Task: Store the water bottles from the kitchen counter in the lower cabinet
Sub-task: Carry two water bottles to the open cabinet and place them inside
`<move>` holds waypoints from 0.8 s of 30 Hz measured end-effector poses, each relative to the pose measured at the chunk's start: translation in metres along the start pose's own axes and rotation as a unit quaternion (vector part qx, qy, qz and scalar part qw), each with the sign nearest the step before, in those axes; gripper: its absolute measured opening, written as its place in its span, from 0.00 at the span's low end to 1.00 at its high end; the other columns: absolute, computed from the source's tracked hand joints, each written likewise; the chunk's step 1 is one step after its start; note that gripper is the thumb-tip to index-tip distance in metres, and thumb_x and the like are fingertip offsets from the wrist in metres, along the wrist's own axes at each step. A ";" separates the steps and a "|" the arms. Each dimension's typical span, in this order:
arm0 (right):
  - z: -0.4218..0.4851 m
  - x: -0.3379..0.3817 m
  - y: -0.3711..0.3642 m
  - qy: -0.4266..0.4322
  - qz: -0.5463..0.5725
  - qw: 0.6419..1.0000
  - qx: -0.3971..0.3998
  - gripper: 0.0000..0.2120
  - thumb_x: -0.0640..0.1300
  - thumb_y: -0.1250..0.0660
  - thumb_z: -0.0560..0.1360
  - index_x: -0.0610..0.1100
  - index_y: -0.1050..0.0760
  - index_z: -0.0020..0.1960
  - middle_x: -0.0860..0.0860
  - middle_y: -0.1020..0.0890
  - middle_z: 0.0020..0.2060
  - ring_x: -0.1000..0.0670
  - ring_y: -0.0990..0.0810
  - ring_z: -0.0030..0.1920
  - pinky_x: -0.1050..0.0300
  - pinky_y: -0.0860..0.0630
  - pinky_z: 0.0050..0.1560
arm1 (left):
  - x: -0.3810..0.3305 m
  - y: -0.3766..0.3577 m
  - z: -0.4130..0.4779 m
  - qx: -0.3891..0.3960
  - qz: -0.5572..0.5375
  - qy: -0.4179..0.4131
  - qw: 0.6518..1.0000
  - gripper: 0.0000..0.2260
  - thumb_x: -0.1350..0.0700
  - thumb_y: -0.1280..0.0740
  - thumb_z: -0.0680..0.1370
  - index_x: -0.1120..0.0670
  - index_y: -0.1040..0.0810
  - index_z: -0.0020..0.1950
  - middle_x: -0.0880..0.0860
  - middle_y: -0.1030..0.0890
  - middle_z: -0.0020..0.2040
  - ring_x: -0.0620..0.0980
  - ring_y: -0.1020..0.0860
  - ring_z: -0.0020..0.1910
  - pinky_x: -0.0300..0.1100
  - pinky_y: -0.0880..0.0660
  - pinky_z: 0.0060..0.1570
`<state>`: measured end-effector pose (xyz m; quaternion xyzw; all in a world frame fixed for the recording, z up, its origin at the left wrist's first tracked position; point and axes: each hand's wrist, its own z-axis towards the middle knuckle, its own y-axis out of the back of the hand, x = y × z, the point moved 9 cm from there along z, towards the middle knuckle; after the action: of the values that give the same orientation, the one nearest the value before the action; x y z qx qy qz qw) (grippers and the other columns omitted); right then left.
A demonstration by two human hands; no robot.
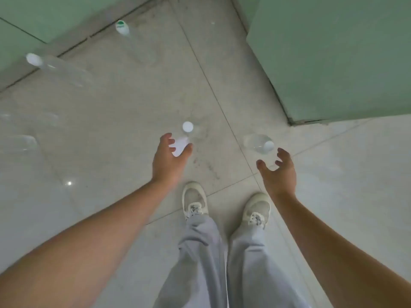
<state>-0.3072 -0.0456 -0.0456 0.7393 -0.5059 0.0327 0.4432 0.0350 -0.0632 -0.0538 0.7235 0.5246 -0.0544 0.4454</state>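
Several clear water bottles with white caps stand on the pale tiled floor. One bottle (188, 127) is just beyond the fingertips of my left hand (170, 158), which is spread open above it. A white patch shows between that hand's thumb and fingers; I cannot tell what it is. Another bottle (259, 143) stands just ahead of my right hand (279, 172), whose fingers are apart and hold nothing. Farther off, a bottle with a green-and-white cap (122, 27) and another white-capped bottle (35, 60) stand near the green cabinet fronts (44, 16).
A green panel or cabinet door (333, 63) fills the upper right, its lower corner reaching the floor near the right bottle. Faint clear bottles (20, 142) sit at the left edge. My two pale shoes (195, 201) stand on the tiles below the hands.
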 end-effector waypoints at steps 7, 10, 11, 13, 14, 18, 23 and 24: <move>0.070 -0.038 -0.048 0.063 -0.018 0.998 0.009 0.39 0.46 0.23 0.71 0.52 0.39 0.77 0.51 0.28 0.69 0.51 0.24 0.59 0.51 0.22 0.58 | 0.046 -0.057 0.068 0.002 -0.011 0.003 1.000 0.38 0.46 0.22 0.72 0.48 0.36 0.78 0.47 0.26 0.68 0.46 0.24 0.60 0.45 0.25 0.61; 0.086 -0.043 -0.052 0.074 -0.041 0.996 0.008 0.39 0.45 0.22 0.71 0.52 0.37 0.77 0.51 0.25 0.68 0.52 0.25 0.56 0.54 0.24 0.57 | 0.055 -0.062 0.075 -0.012 -0.012 0.000 1.000 0.35 0.46 0.22 0.72 0.48 0.32 0.75 0.46 0.25 0.67 0.46 0.23 0.61 0.47 0.25 0.62; 0.091 -0.043 -0.054 0.079 -0.044 0.996 0.009 0.39 0.44 0.22 0.71 0.52 0.37 0.76 0.51 0.24 0.68 0.51 0.24 0.57 0.54 0.25 0.57 | 0.056 -0.064 0.077 -0.012 -0.010 -0.005 1.000 0.34 0.47 0.22 0.72 0.49 0.32 0.75 0.46 0.24 0.67 0.46 0.23 0.60 0.47 0.25 0.62; 0.099 -0.041 -0.057 0.087 -0.050 0.995 0.005 0.37 0.45 0.22 0.70 0.52 0.35 0.74 0.52 0.22 0.64 0.49 0.22 0.60 0.54 0.25 0.57 | 0.051 -0.069 0.085 -0.006 -0.005 -0.019 1.000 0.34 0.47 0.22 0.72 0.48 0.32 0.74 0.46 0.25 0.68 0.46 0.23 0.60 0.45 0.25 0.60; 0.102 -0.039 -0.059 0.088 -0.051 0.995 0.004 0.34 0.45 0.22 0.69 0.52 0.33 0.71 0.54 0.21 0.61 0.49 0.21 0.58 0.53 0.23 0.56 | 0.048 -0.071 0.090 -0.006 -0.003 -0.026 1.000 0.33 0.48 0.22 0.72 0.48 0.31 0.74 0.45 0.25 0.68 0.46 0.23 0.60 0.43 0.26 0.59; 0.106 -0.039 -0.061 0.082 -0.025 0.996 0.000 0.26 0.48 0.21 0.68 0.52 0.29 0.61 0.57 0.20 0.52 0.49 0.20 0.51 0.55 0.23 0.48 | 0.033 -0.075 0.104 -0.010 0.000 -0.038 0.999 0.28 0.49 0.22 0.72 0.49 0.27 0.70 0.44 0.21 0.59 0.46 0.24 0.56 0.39 0.30 0.53; 0.077 -0.039 -0.050 0.056 -0.004 0.998 -0.019 0.24 0.50 0.20 0.66 0.53 0.30 0.54 0.54 0.20 0.49 0.47 0.20 0.51 0.55 0.24 0.45 | 0.022 -0.056 0.087 -0.056 0.012 -0.021 0.998 0.21 0.46 0.22 0.70 0.52 0.21 0.58 0.46 0.18 0.52 0.47 0.21 0.54 0.40 0.28 0.50; 0.067 -0.035 -0.046 0.059 -0.003 0.998 -0.014 0.24 0.50 0.20 0.65 0.53 0.31 0.54 0.53 0.20 0.49 0.47 0.20 0.51 0.53 0.23 0.46 | 0.021 -0.049 0.076 -0.063 0.004 -0.012 0.998 0.21 0.46 0.22 0.70 0.52 0.21 0.58 0.46 0.18 0.52 0.46 0.22 0.54 0.40 0.27 0.51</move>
<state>-0.3147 -0.0621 -0.1321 0.7315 -0.4769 0.0674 0.4826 0.0339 -0.0990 -0.1397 0.6954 0.5190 -0.0285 0.4962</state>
